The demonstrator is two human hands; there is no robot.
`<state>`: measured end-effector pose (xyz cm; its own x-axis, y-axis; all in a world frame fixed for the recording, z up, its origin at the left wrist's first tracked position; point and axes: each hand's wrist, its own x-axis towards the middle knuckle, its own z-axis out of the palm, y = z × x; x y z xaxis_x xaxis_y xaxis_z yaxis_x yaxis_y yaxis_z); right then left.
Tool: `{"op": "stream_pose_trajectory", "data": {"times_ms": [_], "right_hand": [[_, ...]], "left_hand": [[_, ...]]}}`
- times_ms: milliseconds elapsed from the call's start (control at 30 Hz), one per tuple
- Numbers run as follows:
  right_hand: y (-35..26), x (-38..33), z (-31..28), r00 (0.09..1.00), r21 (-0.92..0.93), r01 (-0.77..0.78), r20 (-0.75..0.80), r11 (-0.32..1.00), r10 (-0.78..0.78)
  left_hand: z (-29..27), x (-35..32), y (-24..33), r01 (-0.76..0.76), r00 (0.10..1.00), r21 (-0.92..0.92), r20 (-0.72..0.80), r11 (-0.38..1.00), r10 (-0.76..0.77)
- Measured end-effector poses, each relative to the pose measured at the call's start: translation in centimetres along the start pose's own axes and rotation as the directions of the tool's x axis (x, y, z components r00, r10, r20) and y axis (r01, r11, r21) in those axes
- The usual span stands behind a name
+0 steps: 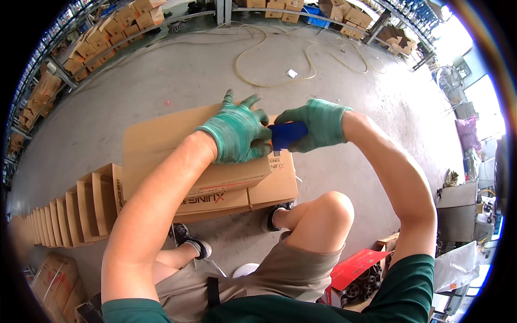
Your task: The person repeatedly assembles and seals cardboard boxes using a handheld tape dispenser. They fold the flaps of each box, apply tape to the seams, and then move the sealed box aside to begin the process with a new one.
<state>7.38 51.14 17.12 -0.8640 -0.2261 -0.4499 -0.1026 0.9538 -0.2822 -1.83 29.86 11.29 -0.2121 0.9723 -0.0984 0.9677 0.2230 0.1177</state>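
My left hand [237, 132], in a green knit glove with dark fingertips, lies on top of a brown cardboard box [172, 145]. Its fingers are spread. Beside it, my right hand [319, 125], gloved the same way, grips a blue hand tool [288, 135] at the box's right end. The tool's kind cannot be made out, as the fingers cover part of it. Its left end meets the left hand's fingertips. Under this box is another printed cardboard carton [283, 180], whose right end sticks out.
A row of open cardboard boxes [81, 207] stands to the left. By my right leg, a carton with a red flap [355, 269] holds dark round parts. A pale hose [239, 67] coils across the floor ahead. Shelves with boxes [107, 32] line the far side.
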Motion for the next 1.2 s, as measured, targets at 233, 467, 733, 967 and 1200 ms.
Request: {"op": "stream_pose_trajectory", "data": {"times_ms": [233, 467, 733, 967, 1200], "right_hand": [[3.2, -0.5, 4.2, 0.997, 0.211, 0.043, -0.065, 0.977, -0.030], [0.9, -1.2, 10.2, 0.983, -0.346, 0.136, 0.161, 0.928, -0.084], [3.2, 4.7, 16.0, 0.911, 0.094, -0.263, -0.304, 0.960, 0.280], [-0.1, 10.3, 19.1, 0.865, 0.323, -0.323, -0.282, 0.890, 0.416], [-5.5, 3.2, 8.5, 0.859, 0.700, -0.047, -0.336, 0.713, 0.386]], "left_hand": [[0.5, 1.3, 0.3, -0.044, 0.998, -0.074, -0.052, 0.996, 0.040], [1.2, 0.6, -0.2, -0.017, 0.999, -0.044, -0.033, 0.999, 0.015], [-0.1, 2.3, 2.2, 0.104, 0.988, 0.082, 0.108, 0.991, -0.112], [3.8, -2.8, -2.0, 0.146, 0.943, 0.004, -0.301, 0.989, -0.138], [5.1, -19.7, -6.4, 0.747, 0.556, -0.224, -0.306, 0.626, -0.773]]}}
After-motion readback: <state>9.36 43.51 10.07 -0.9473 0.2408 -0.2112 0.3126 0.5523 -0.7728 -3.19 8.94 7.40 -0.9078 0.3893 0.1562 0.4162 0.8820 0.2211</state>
